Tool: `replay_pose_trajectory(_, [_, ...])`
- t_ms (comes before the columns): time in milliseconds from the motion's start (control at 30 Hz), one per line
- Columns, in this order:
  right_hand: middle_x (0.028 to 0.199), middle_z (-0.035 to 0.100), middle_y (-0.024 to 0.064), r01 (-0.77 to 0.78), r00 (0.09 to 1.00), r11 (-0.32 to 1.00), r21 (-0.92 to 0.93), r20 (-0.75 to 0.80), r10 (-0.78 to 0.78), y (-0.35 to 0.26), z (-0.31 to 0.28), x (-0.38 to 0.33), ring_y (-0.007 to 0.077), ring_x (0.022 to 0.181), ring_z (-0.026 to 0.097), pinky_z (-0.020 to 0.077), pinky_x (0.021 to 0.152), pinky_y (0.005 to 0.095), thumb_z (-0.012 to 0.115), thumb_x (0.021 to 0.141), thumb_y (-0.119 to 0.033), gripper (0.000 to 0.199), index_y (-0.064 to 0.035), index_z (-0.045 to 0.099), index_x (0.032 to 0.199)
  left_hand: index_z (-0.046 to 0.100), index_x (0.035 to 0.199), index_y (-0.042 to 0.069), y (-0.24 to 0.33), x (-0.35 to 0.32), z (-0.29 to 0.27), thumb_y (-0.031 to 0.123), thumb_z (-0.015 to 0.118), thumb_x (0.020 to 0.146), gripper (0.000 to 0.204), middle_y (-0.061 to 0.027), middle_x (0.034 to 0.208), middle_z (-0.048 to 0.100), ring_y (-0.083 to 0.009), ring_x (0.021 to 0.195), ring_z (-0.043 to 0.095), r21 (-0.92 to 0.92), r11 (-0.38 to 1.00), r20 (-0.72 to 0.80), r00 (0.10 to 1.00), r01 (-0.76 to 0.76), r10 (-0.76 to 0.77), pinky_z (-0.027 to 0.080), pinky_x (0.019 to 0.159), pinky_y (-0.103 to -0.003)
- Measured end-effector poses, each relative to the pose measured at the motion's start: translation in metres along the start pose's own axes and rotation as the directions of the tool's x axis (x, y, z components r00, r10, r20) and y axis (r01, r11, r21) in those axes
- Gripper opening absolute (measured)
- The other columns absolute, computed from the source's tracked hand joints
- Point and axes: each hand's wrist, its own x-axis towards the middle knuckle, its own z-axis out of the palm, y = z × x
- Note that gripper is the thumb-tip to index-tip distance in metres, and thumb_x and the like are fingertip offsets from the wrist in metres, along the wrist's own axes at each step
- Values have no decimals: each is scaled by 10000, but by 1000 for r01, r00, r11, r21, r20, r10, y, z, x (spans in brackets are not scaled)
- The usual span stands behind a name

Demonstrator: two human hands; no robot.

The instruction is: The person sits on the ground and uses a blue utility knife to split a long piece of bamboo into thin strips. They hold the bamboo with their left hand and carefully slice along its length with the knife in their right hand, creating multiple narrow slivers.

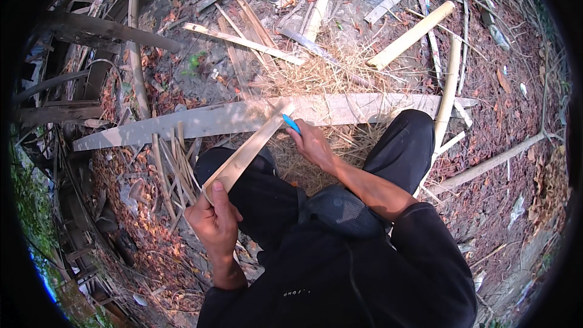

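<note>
My left hand (pixel 217 215) is closed round the near end of a flat, pale strip of split bamboo (pixel 246 157), its thumb lying on top. The strip slants away over my left knee, and its far end meets a long grey wooden plank (pixel 206 123) that lies crosswise before me. Beside that far end, my right hand (pixel 314 146) grips a slim blue object (pixel 291 123), pointed toward the strip. Whether this is a pen, a cutter or another tool cannot be made out, since the fingers cover part of it.
Dry straw-like shavings (pixel 328 73) are heaped beyond the plank. Cut bamboo pieces (pixel 413 33) lie on the far ground, and a bamboo pole (pixel 448 94) stands near my right knee. Thin strips (pixel 176 164) lie by my left knee. Stacked timber (pixel 61 91) lines the left.
</note>
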Motion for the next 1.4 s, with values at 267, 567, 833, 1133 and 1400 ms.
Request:
replay_pose_trajectory(267, [546, 574, 192, -71, 996, 973, -220, 42, 82, 11, 1, 3, 411, 479, 584, 443, 450, 496, 530, 1027, -283, 286, 1, 562, 1025, 619, 716, -17, 4, 1, -1, 172, 529, 1036, 382, -27, 437, 507, -87, 364, 510, 121, 990, 38, 997, -70, 66, 365, 381, -251])
replay_pose_trajectory(567, [546, 593, 224, -211, 966, 888, -408, 50, 253, 48, 9, -2, 439, 511, 618, 499, 461, 515, 504, 1031, -307, 314, -7, 573, 968, 616, 741, -11, 3, -6, -5, 127, 579, 1004, 299, -24, 448, 485, -93, 358, 478, 211, 965, 102, 986, -153, 134, 318, 380, -270])
replay_pose_trajectory(833, [602, 622, 216, -133, 991, 943, -304, -25, 132, 47, 12, -9, 420, 569, 646, 522, 524, 514, 493, 1024, -323, 330, -9, 573, 961, 693, 922, -29, 2, 3, -13, 132, 560, 1017, 229, -13, 455, 478, -82, 367, 481, 150, 987, 96, 994, -64, 50, 333, 391, -262])
replay_pose_trajectory(1133, [580, 605, 224, -157, 987, 852, -499, -40, 158, 104, 23, -10, 406, 539, 638, 522, 520, 512, 507, 1024, -337, 358, -1, 576, 922, 601, 767, -10, 8, 7, -11, 126, 555, 1020, 291, -6, 448, 469, -85, 368, 506, 155, 980, 157, 983, -124, 99, 342, 384, -259])
replay_pose_trajectory(1400, [715, 648, 279, -230, 953, 877, -422, 86, 291, 101, 30, -13, 473, 677, 656, 545, 657, 535, 431, 1041, -373, 442, 29, 598, 966, 492, 696, 22, 7, 4, -14, 82, 606, 979, 311, -51, 469, 485, -157, 372, 518, 196, 967, 155, 979, -161, 131, 337, 390, -290])
